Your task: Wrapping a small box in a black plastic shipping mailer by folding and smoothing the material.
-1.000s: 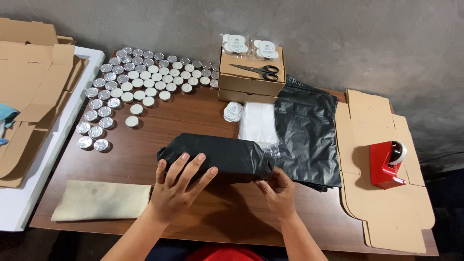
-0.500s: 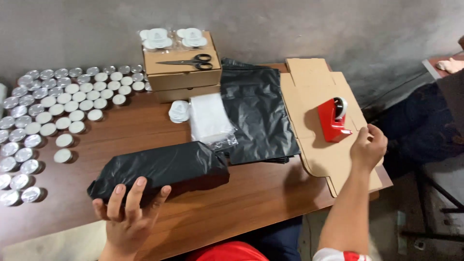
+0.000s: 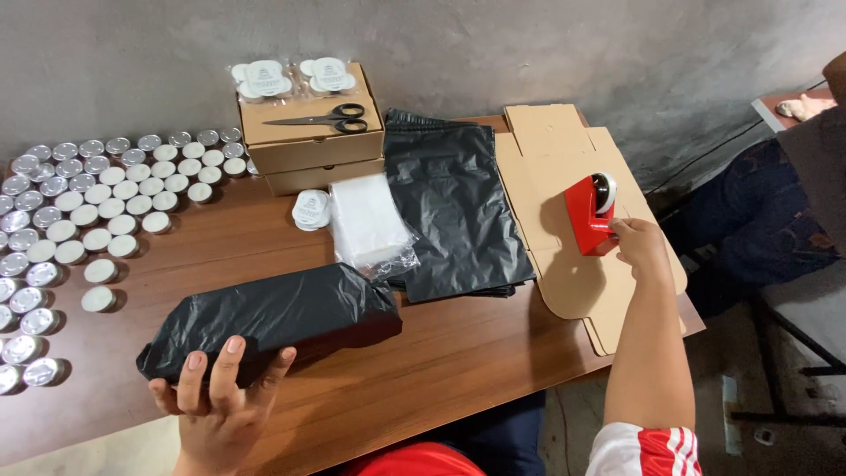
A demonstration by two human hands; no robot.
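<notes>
A long parcel wrapped in black plastic (image 3: 282, 317) lies on the brown wooden table (image 3: 458, 353). My left hand (image 3: 216, 397) presses on its near left end, fingers spread over the wrap. My right hand (image 3: 636, 247) reaches far right and touches the front end of a red tape dispenser (image 3: 589, 211), which stands on flat cardboard box blanks (image 3: 573, 282). The fingers curl at the dispenser's tip; a firm grip cannot be made out.
Several silver and white tealight candles (image 3: 84, 211) cover the left of the table. Two stacked cardboard boxes (image 3: 308, 145) carry black scissors (image 3: 322, 116) and packed candles. Clear bags (image 3: 370, 220) and black bags (image 3: 454, 203) lie in the middle. A seated person's legs (image 3: 767, 229) are at right.
My right hand left the parcel's right end and swung right to the tape dispenser. The view turned right. My left hand slid to the parcel's left end.
</notes>
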